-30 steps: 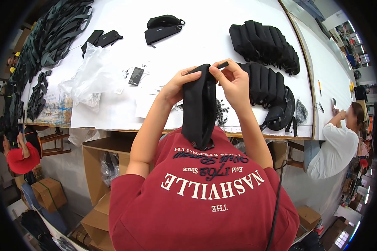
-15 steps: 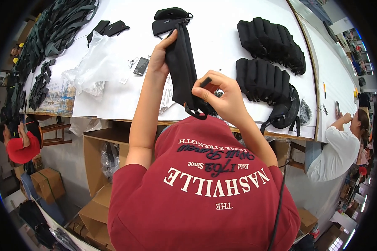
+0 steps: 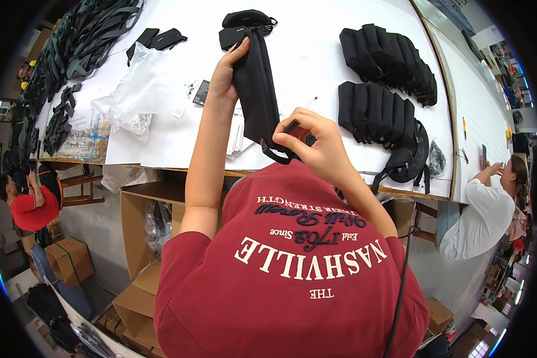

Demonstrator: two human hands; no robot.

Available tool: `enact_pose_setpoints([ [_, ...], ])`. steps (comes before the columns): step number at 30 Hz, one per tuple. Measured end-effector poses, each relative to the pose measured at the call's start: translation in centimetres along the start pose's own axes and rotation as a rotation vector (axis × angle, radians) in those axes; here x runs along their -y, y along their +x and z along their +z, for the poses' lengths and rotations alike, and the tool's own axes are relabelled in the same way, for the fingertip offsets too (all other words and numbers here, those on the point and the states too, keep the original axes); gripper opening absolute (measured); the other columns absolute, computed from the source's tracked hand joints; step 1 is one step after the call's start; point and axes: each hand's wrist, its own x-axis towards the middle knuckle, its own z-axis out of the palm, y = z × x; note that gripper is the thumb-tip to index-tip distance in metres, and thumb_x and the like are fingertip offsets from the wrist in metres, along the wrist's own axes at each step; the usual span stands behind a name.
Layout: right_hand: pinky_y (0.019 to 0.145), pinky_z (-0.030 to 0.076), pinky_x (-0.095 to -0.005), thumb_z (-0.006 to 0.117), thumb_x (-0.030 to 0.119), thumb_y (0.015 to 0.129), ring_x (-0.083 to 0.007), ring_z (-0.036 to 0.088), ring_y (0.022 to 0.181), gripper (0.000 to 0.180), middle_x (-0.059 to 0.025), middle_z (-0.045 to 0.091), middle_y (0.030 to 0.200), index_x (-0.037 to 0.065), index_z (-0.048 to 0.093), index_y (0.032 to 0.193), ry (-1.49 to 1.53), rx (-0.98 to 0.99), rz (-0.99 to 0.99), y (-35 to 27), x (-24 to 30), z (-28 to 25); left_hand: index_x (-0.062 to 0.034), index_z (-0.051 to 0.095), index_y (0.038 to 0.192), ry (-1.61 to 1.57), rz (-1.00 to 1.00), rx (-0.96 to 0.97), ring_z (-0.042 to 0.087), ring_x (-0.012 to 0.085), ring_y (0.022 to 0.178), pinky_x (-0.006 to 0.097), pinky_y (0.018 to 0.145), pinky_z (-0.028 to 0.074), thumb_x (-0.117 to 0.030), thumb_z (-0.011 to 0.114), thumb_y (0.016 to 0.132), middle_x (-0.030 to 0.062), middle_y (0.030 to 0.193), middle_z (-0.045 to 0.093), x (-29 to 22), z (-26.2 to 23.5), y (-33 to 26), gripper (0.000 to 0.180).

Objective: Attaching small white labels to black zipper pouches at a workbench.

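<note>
A long black fabric bag (image 3: 255, 89) hangs over the near part of the white table, its length running from the far end toward my chest. My left hand (image 3: 225, 74) is closed on the bag's far left edge, thumb on the upper side. A black strap loop (image 3: 277, 156) dangles from the near end. Beside that end, my right hand (image 3: 309, 134) is closed in a pinch. A small, black, blunt-ended piece (image 3: 291, 126) sticks up between its thumb and fingers; its kind cannot be made out, and the fingers hide the rest.
Two rows of black bags (image 3: 379, 113) stand at the right. More black pouches (image 3: 244, 37) lie beyond my left hand. Clear plastic bags (image 3: 134, 95) and a heap of dark straps (image 3: 83, 42) are at the left. Open cartons (image 3: 134, 232) stand below; a co-worker (image 3: 480, 209) sits at right.
The bag's near end and its strap loop have risen slightly, away from my chest. My right hand stays pinched beside it, and my left hand keeps its grip.
</note>
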Motion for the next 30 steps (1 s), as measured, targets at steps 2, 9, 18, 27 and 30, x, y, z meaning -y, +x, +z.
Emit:
enact_pose_setpoints([
  [2,0.051,0.039,-0.0228,0.068,0.011,0.080,-0.0086,0.050,0.055,0.009,-0.0031,0.055,0.071,0.002,0.066,0.081,-0.043,-0.056,-0.031,0.3,0.4,0.0,0.0000,0.063,0.093,-0.001,-0.003,0.033,0.066,0.0149,0.061,0.025,0.053,0.056,-0.021,0.061,0.088,0.0108,0.076,0.066,0.1,0.6,-0.4,0.022],
  [9,0.051,0.039,-0.0240,0.069,0.012,0.079,-0.0098,0.051,0.054,0.010,-0.0031,0.055,0.070,0.003,0.066,0.079,-0.041,-0.029,-0.023,0.8,0.5,-0.1,-0.0008,0.063,0.091,0.023,-0.015,-0.009,0.065,0.0142,0.060,0.023,0.053,0.055,-0.023,0.062,0.087,0.0109,0.076,0.066,0.4,0.3,-0.1,0.022],
  [18,0.091,0.035,-0.0382,0.074,0.019,0.070,-0.0257,0.049,0.104,0.037,-0.0077,0.055,0.110,0.008,0.060,0.102,-0.472,-0.164,-0.219,0.4,0.9,-1.6,0.0000,0.062,0.096,0.024,-0.096,-0.144,0.065,0.0184,0.074,0.030,0.068,0.055,-0.020,0.062,0.086,0.0105,0.088,0.067,0.8,-1.6,0.2,0.022],
  [27,0.088,0.038,-0.0365,0.080,0.019,0.060,-0.0230,0.051,0.107,0.046,-0.0014,0.056,0.113,0.015,0.062,0.102,-0.724,-0.093,-0.307,-0.2,-1.4,-3.6,0.0007,0.054,0.111,-0.230,-0.208,-0.317,0.056,0.0239,0.106,0.040,0.094,0.043,-0.029,0.046,0.095,0.0122,0.112,0.060,4.2,-0.9,-7.0,0.035],
  [30,0.071,0.046,-0.0284,0.080,0.017,0.066,-0.0165,0.060,0.080,0.031,-0.0023,0.063,0.085,0.006,0.065,0.091,-0.302,-0.173,-0.143,-0.5,-2.4,-4.1,0.0009,0.043,0.123,0.367,0.071,-0.194,0.045,0.0208,0.117,0.039,0.097,0.038,-0.047,0.041,0.094,0.0117,0.124,0.049,5.4,-1.8,-9.0,0.056],
])
